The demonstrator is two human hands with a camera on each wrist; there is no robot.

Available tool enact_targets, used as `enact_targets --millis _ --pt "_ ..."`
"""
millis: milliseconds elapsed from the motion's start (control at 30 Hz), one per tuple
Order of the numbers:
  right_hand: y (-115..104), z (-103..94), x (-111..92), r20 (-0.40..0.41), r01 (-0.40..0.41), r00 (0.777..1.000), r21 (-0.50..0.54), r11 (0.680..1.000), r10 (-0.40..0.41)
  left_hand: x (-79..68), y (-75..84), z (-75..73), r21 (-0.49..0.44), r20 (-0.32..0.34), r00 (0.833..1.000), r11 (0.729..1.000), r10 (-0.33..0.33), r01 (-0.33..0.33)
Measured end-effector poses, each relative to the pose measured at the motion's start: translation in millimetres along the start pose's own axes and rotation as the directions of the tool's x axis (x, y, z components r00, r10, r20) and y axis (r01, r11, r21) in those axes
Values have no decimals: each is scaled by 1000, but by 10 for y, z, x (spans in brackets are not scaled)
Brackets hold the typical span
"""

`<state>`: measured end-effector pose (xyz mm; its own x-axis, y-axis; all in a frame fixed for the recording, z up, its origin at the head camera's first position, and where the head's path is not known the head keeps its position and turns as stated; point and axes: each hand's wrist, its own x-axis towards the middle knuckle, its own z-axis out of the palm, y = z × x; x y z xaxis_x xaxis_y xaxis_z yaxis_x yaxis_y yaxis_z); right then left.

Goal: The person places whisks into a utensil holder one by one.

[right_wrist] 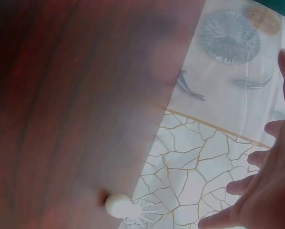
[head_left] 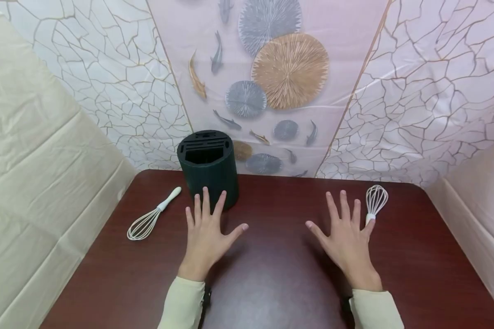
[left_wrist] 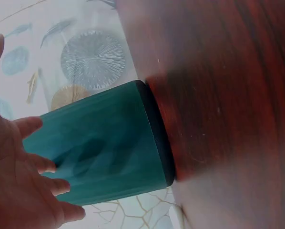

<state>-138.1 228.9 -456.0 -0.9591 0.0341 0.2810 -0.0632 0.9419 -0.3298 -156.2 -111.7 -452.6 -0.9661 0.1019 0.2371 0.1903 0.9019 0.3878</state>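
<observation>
My left hand (head_left: 206, 240) hovers over the table with its fingers spread, in front of a dark green knife block (head_left: 212, 180) with a slotted black top. In the left wrist view the block's green side (left_wrist: 104, 148) stands beyond the fingers, apart from the palm. A white-handled whisk (head_left: 156, 214) lies to the left of the block. On the other side, my right hand (head_left: 347, 242) is also spread above the table and holds nothing. A second whisk (head_left: 375, 201) lies just beyond its thumb, which covers the handle in the head view; its pale handle end (right_wrist: 118, 206) shows in the right wrist view.
The dark reddish-brown wooden table (head_left: 271, 256) has rounded far corners. A patterned cloth (head_left: 428, 91) hangs behind its far edge. Cream fabric (head_left: 45, 160) closes in the left side, and similar pale fabric (head_left: 473, 219) the right.
</observation>
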Motion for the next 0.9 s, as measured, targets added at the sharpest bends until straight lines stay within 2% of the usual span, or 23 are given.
enact_targets --millis 200,400,600,700,900 --pt "-80 -45 75 -40 -3 999 55 998 5 10 -75 -52 -131 -78 996 991 -50 40" --pt "-179 -15 78 -20 -15 1000 103 995 17 27 -199 -90 -215 -173 979 974 -107 69" --pt "-309 12 79 -40 -22 999 215 976 32 67 -277 -150 -280 -208 966 956 -153 91" --pt "-378 25 88 -52 -14 998 259 966 28 106 -297 -187 -346 -202 962 932 -182 103" --pt "-546 74 135 -62 27 998 355 935 -5 264 -364 -288 -499 -185 958 861 -218 99"
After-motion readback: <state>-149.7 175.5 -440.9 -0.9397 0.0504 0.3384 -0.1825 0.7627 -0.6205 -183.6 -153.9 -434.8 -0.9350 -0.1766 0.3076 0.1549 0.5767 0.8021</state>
